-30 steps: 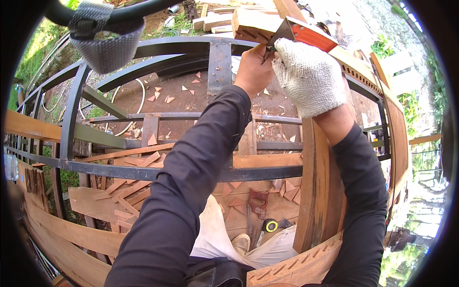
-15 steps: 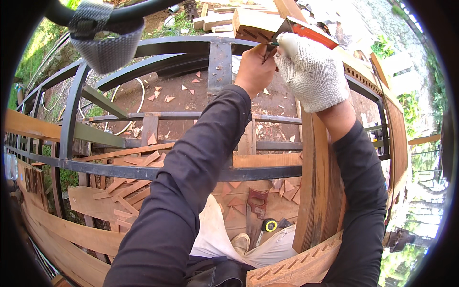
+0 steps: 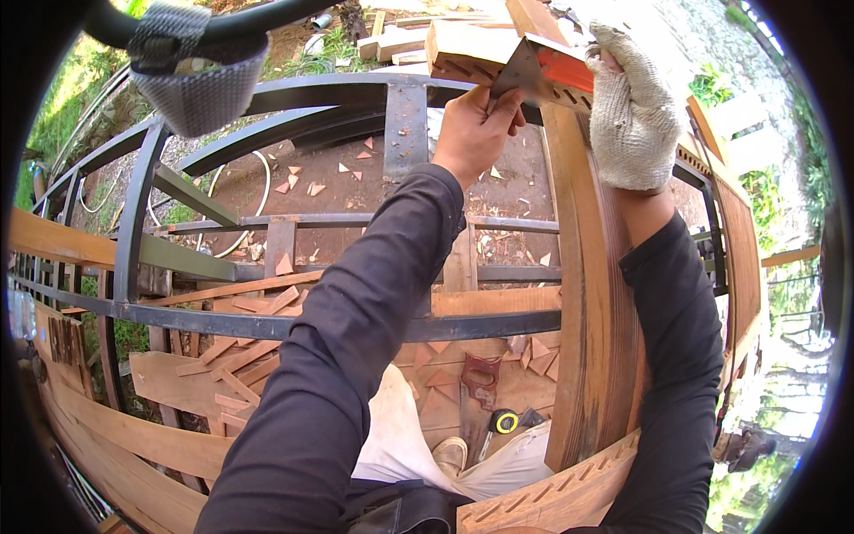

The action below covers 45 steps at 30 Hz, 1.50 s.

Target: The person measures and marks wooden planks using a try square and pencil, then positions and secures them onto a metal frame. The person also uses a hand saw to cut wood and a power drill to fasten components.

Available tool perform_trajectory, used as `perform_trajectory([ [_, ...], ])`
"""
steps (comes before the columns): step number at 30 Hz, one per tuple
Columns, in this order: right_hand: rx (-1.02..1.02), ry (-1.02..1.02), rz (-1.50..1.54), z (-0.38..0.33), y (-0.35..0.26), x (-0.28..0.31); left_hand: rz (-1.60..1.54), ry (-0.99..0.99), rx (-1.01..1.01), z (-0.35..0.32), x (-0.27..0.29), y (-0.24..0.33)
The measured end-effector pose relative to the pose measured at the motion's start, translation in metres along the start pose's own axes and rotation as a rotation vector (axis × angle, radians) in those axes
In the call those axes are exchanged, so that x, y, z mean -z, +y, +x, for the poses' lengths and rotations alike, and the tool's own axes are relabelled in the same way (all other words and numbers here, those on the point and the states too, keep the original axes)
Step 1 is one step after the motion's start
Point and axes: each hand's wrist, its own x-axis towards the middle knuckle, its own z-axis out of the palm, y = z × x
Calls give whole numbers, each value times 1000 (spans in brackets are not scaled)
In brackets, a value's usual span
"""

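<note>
Bare, my left hand (image 3: pixel 480 133) pinches the lower corner of a triangular grey metal piece with an orange-red side, like a carpenter's square (image 3: pixel 523 71). This piece lies against the end of a wooden board (image 3: pixel 461 49) with slanted slots. My right hand (image 3: pixel 633 116), in a white knitted glove, is raised beside the orange-red side with its fingers curled together. Whatever those fingers may hold is hidden. Below my right hand, a thick brown wooden beam (image 3: pixel 587 356) runs toward me.
A dark metal frame (image 3: pixel 356 322) spans the view. Below it are a handsaw (image 3: pixel 480 378), a yellow-and-black tape measure (image 3: pixel 503 421) and several wood offcuts (image 3: pixel 249 360). Another slotted board (image 3: pixel 551 494) lies close to my body. A mesh strap (image 3: pixel 196 89) hangs at upper left.
My right hand has moved right, away from my left hand and the metal corner, uncovering more of the square. My left hand stays at the corner, its grip now in plain sight.
</note>
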Motion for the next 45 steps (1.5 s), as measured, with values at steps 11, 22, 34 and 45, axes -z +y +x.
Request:
perform_trajectory([
  [11, 97, -325, 80, -4, -37, -6, 33, 30, -79, -3, 2, 1],
  [22, -33, -195, -115, -8, 8, -9, -49, -7, 20, 1, 5, -5],
  [34, 100, -202, -212, -2, 1, -9, -90, 31, -60, 2, 10, -9],
  [45, 122, -219, -298, 0, -5, -8, -129, 25, -36, 2, 11, -8],
])
